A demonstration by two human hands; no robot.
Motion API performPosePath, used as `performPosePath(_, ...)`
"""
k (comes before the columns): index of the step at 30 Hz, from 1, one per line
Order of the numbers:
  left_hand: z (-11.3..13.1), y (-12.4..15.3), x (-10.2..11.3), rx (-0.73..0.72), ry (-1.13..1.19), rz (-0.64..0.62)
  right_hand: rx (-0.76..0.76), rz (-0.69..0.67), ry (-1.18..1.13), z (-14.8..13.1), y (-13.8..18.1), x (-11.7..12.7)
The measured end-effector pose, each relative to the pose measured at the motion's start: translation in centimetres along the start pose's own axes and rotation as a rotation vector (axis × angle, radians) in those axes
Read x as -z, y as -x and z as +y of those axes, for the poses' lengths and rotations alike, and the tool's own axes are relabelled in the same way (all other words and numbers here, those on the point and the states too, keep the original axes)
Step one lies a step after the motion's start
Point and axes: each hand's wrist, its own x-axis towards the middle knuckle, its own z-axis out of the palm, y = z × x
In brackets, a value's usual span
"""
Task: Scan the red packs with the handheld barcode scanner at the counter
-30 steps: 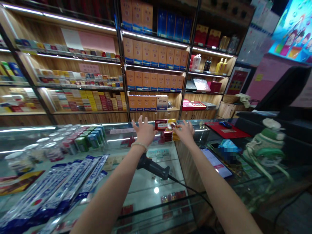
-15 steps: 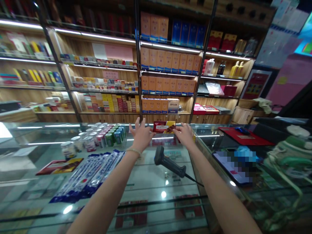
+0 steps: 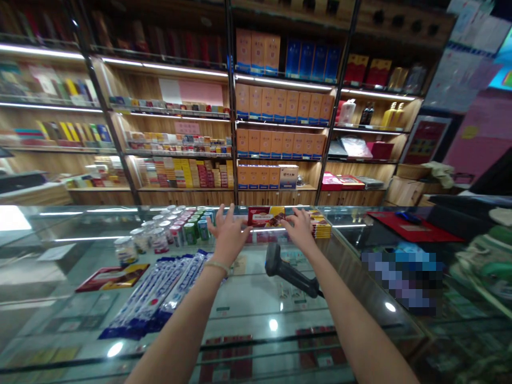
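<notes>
A flat red and yellow packet [image 3: 265, 216], printed with what looks like chocolate biscuits, is held upright near the far edge of the glass counter. My left hand [image 3: 228, 234] pinches its left end between thumb and forefinger, the other fingers raised. At the opposite end my right hand [image 3: 299, 230] grips the lower corner with its fingertips. Just right of that hand is a stack of similar yellow and red packets [image 3: 321, 226], partly hidden by it. Nearer me, a black barcode scanner [image 3: 290, 271] lies on the glass, its handle end behind my right forearm.
Left of my hands, blue-and-white long packets [image 3: 160, 290] lie fanned out beside another red and yellow packet [image 3: 112, 277]. Rows of small jars and tubs [image 3: 160, 237] stand behind them. A red mat [image 3: 414, 226] lies at right. Stocked shelves [image 3: 280, 124] line the back wall.
Both hands and the packet have shifted left over the counter, uncovering more of the stack at right. The view has turned slightly left.
</notes>
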Motion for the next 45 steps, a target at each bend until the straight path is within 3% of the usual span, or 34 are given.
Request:
performPosePath(6,0.6,1.2,-0.5,-0.034,-0.033,0.044,-0.049,0.006,-0.077,0.3,0.6,0.5)
performPosePath(15,1.5,1.8,-0.2,0.033,-0.091,0.116,-0.033,0.099,-0.150,-1.0,1.8,0.9)
performPosePath(21,2.2,2.0,0.2,-0.104,-0.097,0.107,0.017,0.083,-0.121,-2.1,2.6,0.6)
performPosePath(26,2.5,2.1,0.4,-0.114,-0.100,0.072,0.047,0.060,-0.091,-2.8,3.0,0.7)
performPosePath(36,1.6,1.8,0.1,-0.050,-0.055,0.132,0.240,0.105,-0.050,-4.7,4.6,1.3)
performPosePath(45,1.3,2.0,0.1,0.001,-0.014,0.139,0.484,-0.072,-0.066,-5.6,6.5,1.6)
